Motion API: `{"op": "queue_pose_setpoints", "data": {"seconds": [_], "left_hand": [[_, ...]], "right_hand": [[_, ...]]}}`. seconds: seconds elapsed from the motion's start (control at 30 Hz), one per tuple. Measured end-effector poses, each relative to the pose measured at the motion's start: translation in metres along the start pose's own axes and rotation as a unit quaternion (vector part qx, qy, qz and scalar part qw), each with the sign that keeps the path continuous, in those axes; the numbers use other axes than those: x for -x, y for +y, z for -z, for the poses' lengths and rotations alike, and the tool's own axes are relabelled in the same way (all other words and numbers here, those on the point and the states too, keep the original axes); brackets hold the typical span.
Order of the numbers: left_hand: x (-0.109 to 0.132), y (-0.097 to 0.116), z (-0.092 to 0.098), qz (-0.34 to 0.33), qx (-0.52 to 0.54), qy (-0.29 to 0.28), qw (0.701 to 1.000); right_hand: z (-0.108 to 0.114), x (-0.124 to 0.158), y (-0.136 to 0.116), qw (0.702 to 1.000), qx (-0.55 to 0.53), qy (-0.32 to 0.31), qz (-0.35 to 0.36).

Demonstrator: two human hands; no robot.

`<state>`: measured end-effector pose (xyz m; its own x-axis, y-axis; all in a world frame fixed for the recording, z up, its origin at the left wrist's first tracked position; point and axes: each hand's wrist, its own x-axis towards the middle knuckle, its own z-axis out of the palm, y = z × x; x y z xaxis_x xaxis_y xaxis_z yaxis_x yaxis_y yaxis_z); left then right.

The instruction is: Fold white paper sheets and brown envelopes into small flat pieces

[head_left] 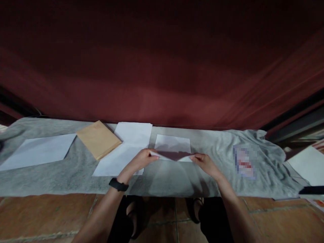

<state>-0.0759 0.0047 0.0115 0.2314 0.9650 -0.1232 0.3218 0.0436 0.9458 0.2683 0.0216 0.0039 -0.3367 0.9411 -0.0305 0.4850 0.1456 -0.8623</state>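
Note:
A white sheet of paper [173, 143] lies on the grey cloth in front of me, its near edge lifted and bent up with a sag in the middle. My left hand [144, 159] pinches the left end of that edge between thumb and fingers. At the right end, my right hand [205, 164] pinches the same edge. A dark band is on my left wrist. Close to my left hand, several white sheets [126, 145] lie on the cloth, partly under a stack of brown envelopes or folded brown paper [99, 140].
The grey cloth [212, 141] covers a long, narrow surface. Another white sheet [45, 150] lies at far left. A blurred-out item [244, 162] rests on the right, and a white sheet [308, 165] is at the right edge. A dark red wall [162, 84] stands behind.

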Motion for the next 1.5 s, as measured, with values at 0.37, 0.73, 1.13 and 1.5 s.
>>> {"op": "queue_pose_setpoints", "data": {"seconds": [0.37, 0.73, 1.13, 1.5], "left_hand": [[-0.034, -0.010, -0.023, 0.086, -0.110, 0.139, 0.980], [-0.022, 0.012, -0.045, 0.163, -0.383, 0.120, 0.901], [-0.053, -0.024, -0.129, -0.149, -0.522, 0.087, 0.835], [-0.060, -0.028, -0.110, -0.053, -0.532, 0.117, 0.837]], "right_hand": [[-0.020, -0.024, 0.010, 0.960, 0.230, 0.075, -0.141], [-0.026, -0.011, 0.004, 0.918, 0.344, 0.073, -0.182], [-0.115, -0.057, -0.021, 0.984, 0.069, 0.153, 0.063], [-0.121, -0.060, -0.006, 0.944, 0.308, 0.103, 0.061]]}}
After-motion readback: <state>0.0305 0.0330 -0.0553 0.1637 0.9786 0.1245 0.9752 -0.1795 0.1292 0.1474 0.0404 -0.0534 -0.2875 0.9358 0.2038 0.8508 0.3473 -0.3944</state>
